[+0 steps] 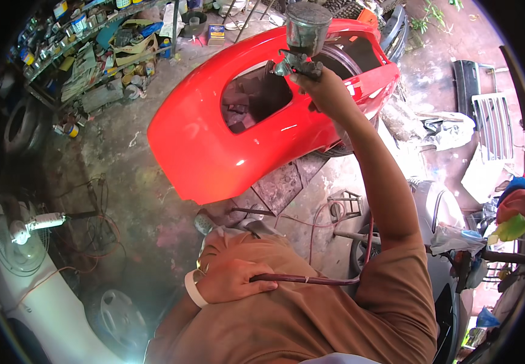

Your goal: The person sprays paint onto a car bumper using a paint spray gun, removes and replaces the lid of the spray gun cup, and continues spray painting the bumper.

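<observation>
My right hand (324,91) is raised and shut on a gravity-feed paint spray gun (299,63), whose metal cup (308,27) sits on top. The gun is above a glossy red car bumper cover (199,136) with a large oval opening; how far above, I cannot tell. My left hand (237,282) rests against my brown shirt and holds a dark red air hose (308,278). The hose runs to the right, then up behind my right forearm. Where it meets the gun is hidden.
Left, a white car panel (53,300) lies near a fan (20,245) and lamp (44,221). Shelves (85,36) hold cans and tins at upper left. A small stool (346,204) and looping hose (312,227) are on the floor. A grille (494,127) lies at right.
</observation>
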### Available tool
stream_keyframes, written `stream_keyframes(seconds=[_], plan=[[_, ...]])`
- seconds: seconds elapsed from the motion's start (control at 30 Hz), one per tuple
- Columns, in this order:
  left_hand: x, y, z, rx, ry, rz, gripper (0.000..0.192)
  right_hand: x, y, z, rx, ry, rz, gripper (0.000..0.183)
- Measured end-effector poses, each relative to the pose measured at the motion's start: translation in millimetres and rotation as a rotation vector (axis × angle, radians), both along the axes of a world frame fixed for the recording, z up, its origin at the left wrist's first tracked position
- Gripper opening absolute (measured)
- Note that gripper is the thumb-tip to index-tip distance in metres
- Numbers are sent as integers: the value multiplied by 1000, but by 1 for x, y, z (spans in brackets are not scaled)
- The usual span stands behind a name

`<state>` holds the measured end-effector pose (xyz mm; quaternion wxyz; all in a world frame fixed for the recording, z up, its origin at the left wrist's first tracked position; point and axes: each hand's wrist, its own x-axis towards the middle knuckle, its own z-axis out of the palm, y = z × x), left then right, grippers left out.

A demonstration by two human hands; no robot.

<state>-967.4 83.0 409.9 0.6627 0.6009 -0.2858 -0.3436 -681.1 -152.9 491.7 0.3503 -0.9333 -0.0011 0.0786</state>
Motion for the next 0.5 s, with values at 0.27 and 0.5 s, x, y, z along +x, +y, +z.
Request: stream_keyframes(seconds=[0.27, 0.5], plan=[[2, -6, 6, -21, -21, -10, 25, 44, -67, -4, -100, -430, -120, 45], [-5, -5, 2, -97, 29, 9, 21, 9, -91, 22, -59, -415, -284, 45]])
